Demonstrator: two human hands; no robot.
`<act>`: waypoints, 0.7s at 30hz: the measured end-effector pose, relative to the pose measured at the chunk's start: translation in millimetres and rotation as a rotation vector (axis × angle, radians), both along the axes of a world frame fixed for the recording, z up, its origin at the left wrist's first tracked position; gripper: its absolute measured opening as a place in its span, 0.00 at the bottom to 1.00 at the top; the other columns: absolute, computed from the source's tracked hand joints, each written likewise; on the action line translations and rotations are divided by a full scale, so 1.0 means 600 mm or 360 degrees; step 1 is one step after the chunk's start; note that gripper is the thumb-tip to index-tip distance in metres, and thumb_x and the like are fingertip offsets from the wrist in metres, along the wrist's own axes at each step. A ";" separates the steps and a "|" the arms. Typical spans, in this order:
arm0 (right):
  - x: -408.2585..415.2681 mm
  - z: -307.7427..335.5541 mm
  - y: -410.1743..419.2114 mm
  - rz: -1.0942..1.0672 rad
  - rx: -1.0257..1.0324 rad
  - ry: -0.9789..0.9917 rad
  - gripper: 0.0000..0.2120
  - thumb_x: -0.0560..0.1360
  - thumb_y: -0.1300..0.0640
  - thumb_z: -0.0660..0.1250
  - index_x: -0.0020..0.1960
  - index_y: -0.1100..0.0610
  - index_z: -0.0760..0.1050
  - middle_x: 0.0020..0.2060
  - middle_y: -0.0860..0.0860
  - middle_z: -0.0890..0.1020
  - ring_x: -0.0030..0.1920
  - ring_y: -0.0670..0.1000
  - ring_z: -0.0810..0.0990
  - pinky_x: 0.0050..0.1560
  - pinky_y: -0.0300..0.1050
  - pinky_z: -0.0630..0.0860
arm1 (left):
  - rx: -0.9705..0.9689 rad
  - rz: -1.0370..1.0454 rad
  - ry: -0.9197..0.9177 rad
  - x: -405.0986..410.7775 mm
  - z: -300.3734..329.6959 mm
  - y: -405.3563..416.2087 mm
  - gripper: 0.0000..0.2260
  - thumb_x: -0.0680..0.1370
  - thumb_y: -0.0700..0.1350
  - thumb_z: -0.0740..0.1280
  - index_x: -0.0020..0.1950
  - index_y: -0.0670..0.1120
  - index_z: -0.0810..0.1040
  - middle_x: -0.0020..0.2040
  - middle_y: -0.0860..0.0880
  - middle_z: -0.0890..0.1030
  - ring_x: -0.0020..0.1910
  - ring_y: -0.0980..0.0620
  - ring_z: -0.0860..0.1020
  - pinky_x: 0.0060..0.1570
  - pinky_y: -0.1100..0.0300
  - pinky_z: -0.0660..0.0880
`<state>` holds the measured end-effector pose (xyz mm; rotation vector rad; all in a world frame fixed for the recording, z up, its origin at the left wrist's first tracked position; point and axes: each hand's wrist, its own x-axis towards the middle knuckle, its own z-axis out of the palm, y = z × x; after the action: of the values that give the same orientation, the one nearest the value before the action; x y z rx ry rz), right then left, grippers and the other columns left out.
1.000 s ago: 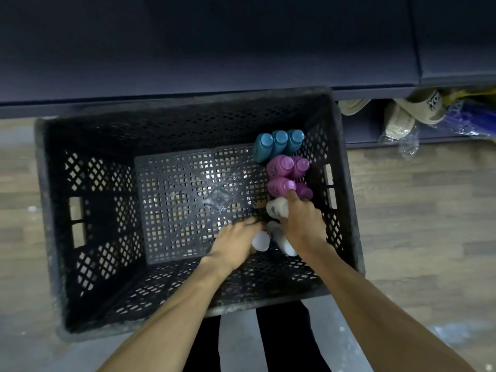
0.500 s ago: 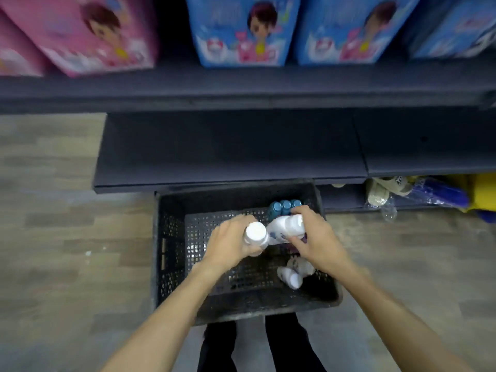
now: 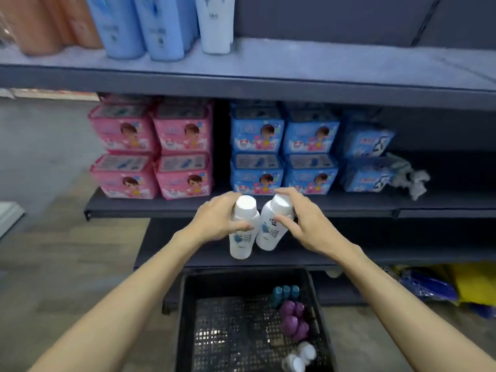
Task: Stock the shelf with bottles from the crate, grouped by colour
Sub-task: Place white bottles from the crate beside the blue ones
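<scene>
Both white bottles are now out of the crate [image 3: 185,304]. My left hand [image 3: 217,218] grips one [image 3: 241,229], my right hand [image 3: 308,224] the other [image 3: 273,226], raised together before the shelf [image 3: 349,208]. Placement comes next; teal, purple and white ones remain crated.

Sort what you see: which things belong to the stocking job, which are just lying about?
Job: left hand and right hand, each gripping a white bottle; crate; teal bottles; purple bottles; shelf.
Lying about: pink packs, blue packs, grey rag.
</scene>
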<state>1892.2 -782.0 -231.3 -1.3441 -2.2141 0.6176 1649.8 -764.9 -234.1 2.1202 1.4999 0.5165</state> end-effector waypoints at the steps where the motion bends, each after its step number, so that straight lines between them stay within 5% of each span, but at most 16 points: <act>1: -0.004 0.031 0.005 0.0012 0.0049 0.0022 0.21 0.80 0.49 0.64 0.71 0.45 0.62 0.57 0.48 0.75 0.57 0.49 0.73 0.57 0.45 0.71 | 0.0056 -0.0013 -0.0001 -0.003 0.037 0.002 0.19 0.68 0.59 0.75 0.53 0.55 0.74 0.47 0.59 0.75 0.48 0.53 0.75 0.45 0.54 0.71; 5: -0.016 0.161 0.017 0.0085 0.0246 0.0096 0.23 0.80 0.49 0.64 0.73 0.43 0.63 0.61 0.45 0.76 0.61 0.47 0.74 0.62 0.47 0.72 | 0.0291 -0.0065 -0.0039 -0.014 0.189 -0.005 0.15 0.68 0.61 0.74 0.45 0.59 0.69 0.42 0.60 0.76 0.41 0.59 0.75 0.41 0.56 0.72; 10: -0.020 0.338 0.022 0.0080 0.0452 0.0326 0.21 0.79 0.53 0.67 0.70 0.43 0.66 0.52 0.44 0.81 0.49 0.45 0.80 0.53 0.45 0.78 | 0.0683 -0.0063 0.0055 -0.014 0.376 -0.017 0.26 0.69 0.63 0.72 0.55 0.51 0.65 0.44 0.54 0.78 0.41 0.50 0.76 0.45 0.49 0.75; 13: -0.021 0.434 0.027 0.0090 0.0450 0.0435 0.20 0.78 0.53 0.68 0.66 0.43 0.65 0.51 0.46 0.81 0.51 0.47 0.81 0.53 0.49 0.80 | 0.0826 -0.0067 -0.0022 -0.017 0.466 -0.019 0.27 0.69 0.61 0.74 0.57 0.51 0.63 0.45 0.49 0.79 0.38 0.48 0.76 0.46 0.48 0.76; 18: -0.022 0.557 0.050 0.0174 0.0522 0.0485 0.15 0.79 0.53 0.67 0.62 0.47 0.66 0.49 0.50 0.80 0.49 0.52 0.82 0.50 0.55 0.82 | 0.0939 -0.0116 -0.0161 -0.020 0.565 -0.009 0.24 0.70 0.54 0.76 0.58 0.53 0.65 0.43 0.48 0.79 0.31 0.55 0.73 0.44 0.52 0.77; 21: -0.025 0.600 0.068 0.0168 0.0540 0.0449 0.15 0.80 0.53 0.66 0.63 0.49 0.65 0.50 0.52 0.79 0.50 0.52 0.81 0.48 0.50 0.82 | 0.0994 -0.0057 -0.0216 -0.020 0.592 0.012 0.24 0.70 0.55 0.76 0.58 0.53 0.67 0.43 0.44 0.80 0.33 0.51 0.74 0.46 0.50 0.77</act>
<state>1877.0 -741.3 128.5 -0.9151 -2.0542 0.4139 1637.7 -757.7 120.8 2.4886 1.3335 1.2168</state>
